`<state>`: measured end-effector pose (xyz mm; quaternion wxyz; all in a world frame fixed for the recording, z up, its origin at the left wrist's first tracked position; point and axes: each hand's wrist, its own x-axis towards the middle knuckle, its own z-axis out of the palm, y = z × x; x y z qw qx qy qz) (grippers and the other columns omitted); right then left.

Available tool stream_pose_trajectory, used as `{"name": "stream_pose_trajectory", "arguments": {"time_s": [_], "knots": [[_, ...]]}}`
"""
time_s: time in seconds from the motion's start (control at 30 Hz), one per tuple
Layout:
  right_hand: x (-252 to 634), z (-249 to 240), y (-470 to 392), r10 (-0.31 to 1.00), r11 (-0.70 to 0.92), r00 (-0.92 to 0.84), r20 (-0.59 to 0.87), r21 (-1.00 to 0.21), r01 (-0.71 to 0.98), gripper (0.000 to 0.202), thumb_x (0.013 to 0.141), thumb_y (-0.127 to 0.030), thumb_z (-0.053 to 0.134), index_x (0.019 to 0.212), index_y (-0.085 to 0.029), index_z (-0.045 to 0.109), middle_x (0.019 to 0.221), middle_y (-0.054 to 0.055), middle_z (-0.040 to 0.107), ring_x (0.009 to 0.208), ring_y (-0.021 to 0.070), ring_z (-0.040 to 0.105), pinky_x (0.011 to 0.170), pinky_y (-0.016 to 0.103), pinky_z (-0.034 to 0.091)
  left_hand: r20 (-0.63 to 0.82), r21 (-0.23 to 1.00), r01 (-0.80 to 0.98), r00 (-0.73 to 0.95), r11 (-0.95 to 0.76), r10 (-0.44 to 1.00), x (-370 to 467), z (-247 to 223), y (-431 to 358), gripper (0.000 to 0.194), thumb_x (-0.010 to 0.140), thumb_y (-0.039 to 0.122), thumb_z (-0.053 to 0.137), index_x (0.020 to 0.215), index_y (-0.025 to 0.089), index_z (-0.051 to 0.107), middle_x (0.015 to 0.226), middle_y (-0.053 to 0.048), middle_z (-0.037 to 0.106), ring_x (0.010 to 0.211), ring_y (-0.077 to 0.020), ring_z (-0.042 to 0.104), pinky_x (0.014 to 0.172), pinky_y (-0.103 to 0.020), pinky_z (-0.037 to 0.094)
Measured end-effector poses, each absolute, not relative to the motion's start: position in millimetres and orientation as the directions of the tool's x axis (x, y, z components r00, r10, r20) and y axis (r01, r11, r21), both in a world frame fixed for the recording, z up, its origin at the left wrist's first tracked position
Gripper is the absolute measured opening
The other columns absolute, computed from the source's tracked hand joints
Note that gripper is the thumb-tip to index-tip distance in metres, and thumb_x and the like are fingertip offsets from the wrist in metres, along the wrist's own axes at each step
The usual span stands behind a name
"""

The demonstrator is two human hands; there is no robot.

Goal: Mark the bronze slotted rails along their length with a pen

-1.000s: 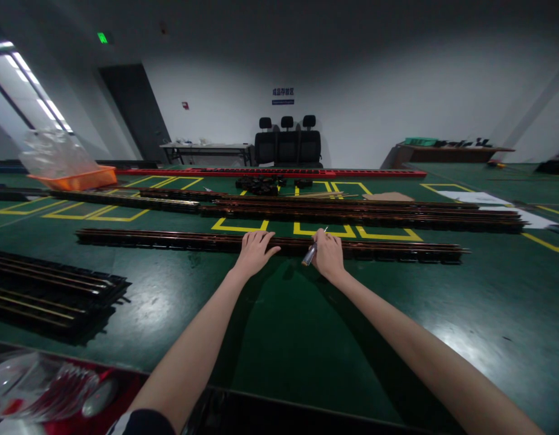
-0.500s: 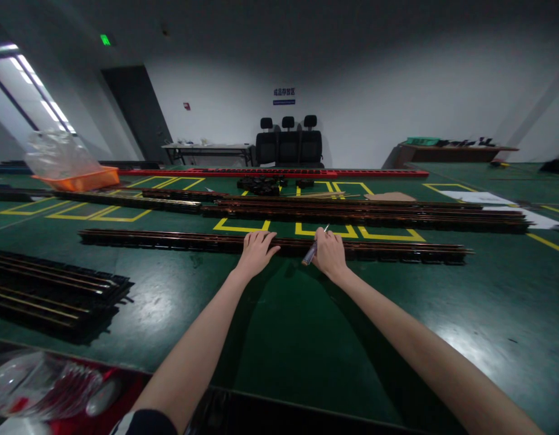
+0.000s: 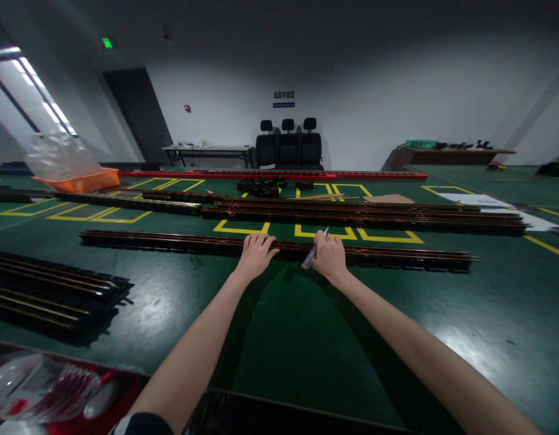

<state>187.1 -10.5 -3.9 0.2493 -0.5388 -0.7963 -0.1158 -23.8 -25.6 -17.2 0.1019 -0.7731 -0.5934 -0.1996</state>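
Note:
A long black rail strip [image 3: 397, 257] with copper-coloured bars lies crosswise on the green table, in front of me. My left hand [image 3: 256, 257] is closed over its middle, with the fingers on the far side and the thumb along the near side. To the right, my right hand [image 3: 330, 255] grips a screwdriver-like tool [image 3: 309, 258] with a see-through handle; its thin metal tip points up and away. That hand also rests against the strip. Its fingertips are partly hidden.
Behind lies a bundle of similar strips [image 3: 365, 214], with dark small parts [image 3: 258, 186] beyond. More strips [image 3: 38, 296] lie at the left. An orange basket [image 3: 82, 180] holds a clear plastic bag. White paper sheets [image 3: 524, 216] lie at the right.
The strip's right end has swung slightly towards me, while its left end stays almost in place. Both hands keep nearly the same position and hold.

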Motion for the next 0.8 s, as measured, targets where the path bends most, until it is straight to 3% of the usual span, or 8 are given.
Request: {"name": "stream_pose_trajectory", "arguments": {"time_s": [0.2, 0.57, 0.8], "knots": [[186.8, -3.2, -14.2, 0.727, 0.503, -0.420, 0.543, -0.005, 0.864, 0.017, 0.077, -0.029, 0.050, 0.085, -0.014, 0.051, 0.083, 0.012, 0.060, 0.080, 0.0247, 0.052, 0.076, 0.035, 0.034, 0.454, 0.083, 0.957, 0.213, -0.279, 0.865, -24.5, -19.8, -23.5, 0.034, 0.094, 0.038, 0.041, 0.119, 0.021, 0.056, 0.121, -0.010, 0.059, 0.116, -0.0261, 0.048, 0.103, -0.045, 0.031], [184.7, -6.1, -11.8, 0.764, 0.478, -0.413, 0.496, -0.006, 0.878, 0.032, 0.086, -0.044, 0.043, 0.088, -0.013, 0.051, 0.077, 0.010, 0.061, 0.070, 0.0224, 0.054, 0.069, 0.032, 0.033, 0.455, 0.083, 0.955, 0.217, -0.284, 0.864, -25.6, -21.3, -21.6, 0.035, 0.094, 0.038, 0.042, 0.120, 0.019, 0.055, 0.120, -0.010, 0.060, 0.114, -0.0256, 0.049, 0.101, -0.044, 0.034], [180.4, -5.0, -14.4, 0.756, 0.474, -0.391, 0.526, -0.027, 0.880, 0.024, 0.086, -0.036, 0.045, 0.088, -0.013, 0.051, 0.080, 0.011, 0.062, 0.074, 0.0226, 0.055, 0.072, 0.032, 0.034, 0.469, 0.079, 0.955, 0.219, -0.287, 0.856, -25.9, -22.6, -21.4, 0.035, 0.094, 0.038, 0.043, 0.121, 0.020, 0.054, 0.120, -0.010, 0.060, 0.115, -0.0255, 0.049, 0.101, -0.043, 0.034]]}}
